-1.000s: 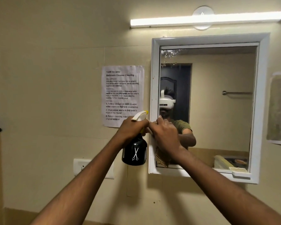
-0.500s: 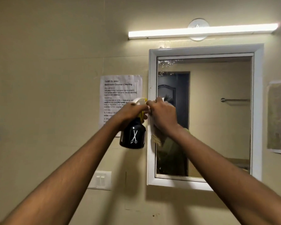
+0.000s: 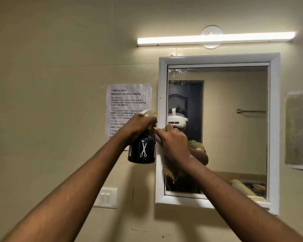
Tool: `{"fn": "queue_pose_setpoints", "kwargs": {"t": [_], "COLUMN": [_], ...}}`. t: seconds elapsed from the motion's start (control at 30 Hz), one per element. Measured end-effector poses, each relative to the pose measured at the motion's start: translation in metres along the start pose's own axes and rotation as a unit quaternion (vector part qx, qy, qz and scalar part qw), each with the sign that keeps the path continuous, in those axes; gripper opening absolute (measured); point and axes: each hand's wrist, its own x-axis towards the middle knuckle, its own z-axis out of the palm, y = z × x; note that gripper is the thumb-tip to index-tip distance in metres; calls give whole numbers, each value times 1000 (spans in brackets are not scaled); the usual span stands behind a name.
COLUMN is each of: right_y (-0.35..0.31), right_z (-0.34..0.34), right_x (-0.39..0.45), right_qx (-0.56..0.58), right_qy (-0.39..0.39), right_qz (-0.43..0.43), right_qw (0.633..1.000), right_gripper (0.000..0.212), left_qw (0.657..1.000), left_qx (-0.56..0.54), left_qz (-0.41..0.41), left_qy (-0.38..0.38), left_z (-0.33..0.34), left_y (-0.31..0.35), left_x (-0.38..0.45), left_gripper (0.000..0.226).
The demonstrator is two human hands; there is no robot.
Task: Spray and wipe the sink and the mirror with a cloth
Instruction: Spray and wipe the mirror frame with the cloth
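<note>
While left hand grips spray bottle, right hand clutches cloth. Both sit at mirror left edge; cloth hangs below right hand.

A black spray bottle with a white scissors emblem and pale trigger head hangs upright just left of the white-framed wall mirror. A brownish frayed cloth drapes against the mirror's left edge; droplets speckle its upper-left glass.

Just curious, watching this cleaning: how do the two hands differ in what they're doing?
The left hand grips a black spray bottle beside the mirror frame; the right hand clutches a brown cloth against the mirror's left edge. Both are raised at similar height, almost touching.
</note>
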Motion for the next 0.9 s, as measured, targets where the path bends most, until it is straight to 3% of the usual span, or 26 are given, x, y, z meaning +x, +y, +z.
{"fn": "queue_pose_setpoints", "kwargs": {"t": [0.07, 0.27, 0.37, 0.5, 0.67, 0.9], "right_y": [0, 10, 9, 6, 1, 1], "right_z": [-6, -38, -46, -32, -16, -11], "right_x": [4, 82, 103, 71, 31, 27], "right_qx": [17, 19, 5, 27, 17, 18], "right_qy": [-11, 40, 40, 51, 60, 50], "right_qz": [-4, 28, 49, 31, 7, 13], "right_qw": [1000, 999, 998, 998, 998, 999], "right_gripper": [25, 23, 22, 21, 22, 19], "left_qw": [1000, 999, 999, 998, 999, 999], "left_qx": [1, -4, -27, -28, -17, -43], "left_qz": [8, 23, 30, 25, 18, 27], "left_qy": [16, -45, -33, -41, -28, 5], "left_z": [-2, -10, -12, -13, -13, 0], "left_y": [1, 25, 37, 41, 38, 35], "left_x": [1, 6, 8, 6, 13, 18], "left_gripper": [12, 20, 10, 8, 23, 7]}}
